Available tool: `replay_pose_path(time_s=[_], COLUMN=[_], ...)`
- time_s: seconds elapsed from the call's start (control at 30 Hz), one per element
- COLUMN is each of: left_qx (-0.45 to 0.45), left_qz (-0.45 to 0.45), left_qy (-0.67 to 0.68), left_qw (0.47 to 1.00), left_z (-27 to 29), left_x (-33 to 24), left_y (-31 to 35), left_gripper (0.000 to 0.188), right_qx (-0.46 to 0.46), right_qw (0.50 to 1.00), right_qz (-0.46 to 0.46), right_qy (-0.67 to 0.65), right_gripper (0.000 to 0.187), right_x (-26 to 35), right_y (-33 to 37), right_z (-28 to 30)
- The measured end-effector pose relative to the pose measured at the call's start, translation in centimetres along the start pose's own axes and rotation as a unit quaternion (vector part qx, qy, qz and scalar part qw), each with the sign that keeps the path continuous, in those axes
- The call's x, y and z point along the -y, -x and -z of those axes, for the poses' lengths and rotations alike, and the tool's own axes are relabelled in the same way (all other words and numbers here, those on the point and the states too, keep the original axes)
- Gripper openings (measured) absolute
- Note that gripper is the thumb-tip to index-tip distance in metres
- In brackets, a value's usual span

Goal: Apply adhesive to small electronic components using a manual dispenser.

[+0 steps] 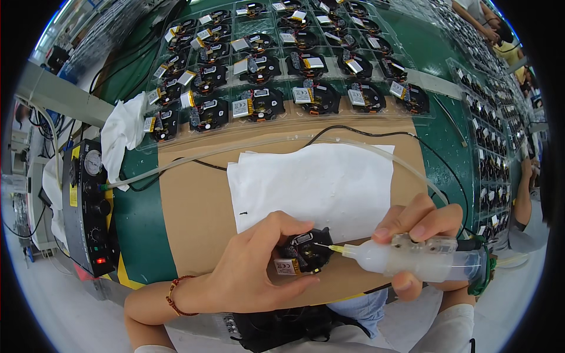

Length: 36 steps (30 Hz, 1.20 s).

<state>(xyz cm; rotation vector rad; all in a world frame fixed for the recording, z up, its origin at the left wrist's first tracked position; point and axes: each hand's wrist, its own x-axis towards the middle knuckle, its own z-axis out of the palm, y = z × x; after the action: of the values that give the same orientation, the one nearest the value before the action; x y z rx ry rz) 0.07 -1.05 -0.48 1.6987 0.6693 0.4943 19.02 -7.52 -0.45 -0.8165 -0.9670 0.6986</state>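
Observation:
My left hand (250, 267) is closed on a round black electronic module (313, 252), gripping it by its edge between thumb and fingers. A small silver battery (286, 266) with a yellow end hangs at the module's lower left. In my right hand (419, 222) is a dispensing syringe (379, 257) filled with white material, lying almost level. Its thin needle, on a yellow hub (341, 249), reaches the module's right part; whether the tip touches is too small to tell. White paper (312, 188) lies on brown cardboard (194, 217) beyond my hands.
Clear trays (259, 123) hold several similar modules at the back; more trays (491, 159) stand at right. A black dispenser controller (89, 206) with a gauge sits at left, its clear hose (235, 152) crossing the paper. A white cloth (122, 130) lies nearby. Other people work at far right.

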Motion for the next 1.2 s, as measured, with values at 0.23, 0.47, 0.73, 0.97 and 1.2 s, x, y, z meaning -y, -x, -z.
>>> replay_pose_path(time_s=[0.23, 0.47, 0.73, 0.97, 1.2], left_qx=[-0.065, -0.076, -0.064, -0.041, -0.036], left_qz=[-0.011, 0.075, 0.114, 0.143, 0.142], left_qy=[0.068, 0.105, 0.123, 0.108, 0.095], left_qw=[0.995, 0.989, 0.984, 0.983, 0.985], left_z=[-0.5, 0.2, 0.4, 0.4, 0.5], left_x=[1.1, 0.8, 0.7, 0.4, 0.5], left_y=[0.1, 0.2, 0.3, 0.3, 0.4], left_gripper=[0.039, 0.028, 0.030, 0.034, 0.035], right_qx=[0.137, 0.217, 0.286, 0.331, 0.334], right_qw=[0.988, 0.973, 0.955, 0.934, 0.932], right_qz=[0.065, 0.076, 0.065, 0.087, 0.093], right_qy=[-0.008, -0.016, 0.049, 0.102, 0.104], right_gripper=[0.056, 0.051, 0.041, 0.041, 0.043], right_x=[-0.2, 0.4, 0.4, -0.1, -0.5], right_y=[-0.6, -0.7, -0.7, -0.7, -0.6], right_z=[1.8, 2.3, 2.1, 1.9, 1.9])
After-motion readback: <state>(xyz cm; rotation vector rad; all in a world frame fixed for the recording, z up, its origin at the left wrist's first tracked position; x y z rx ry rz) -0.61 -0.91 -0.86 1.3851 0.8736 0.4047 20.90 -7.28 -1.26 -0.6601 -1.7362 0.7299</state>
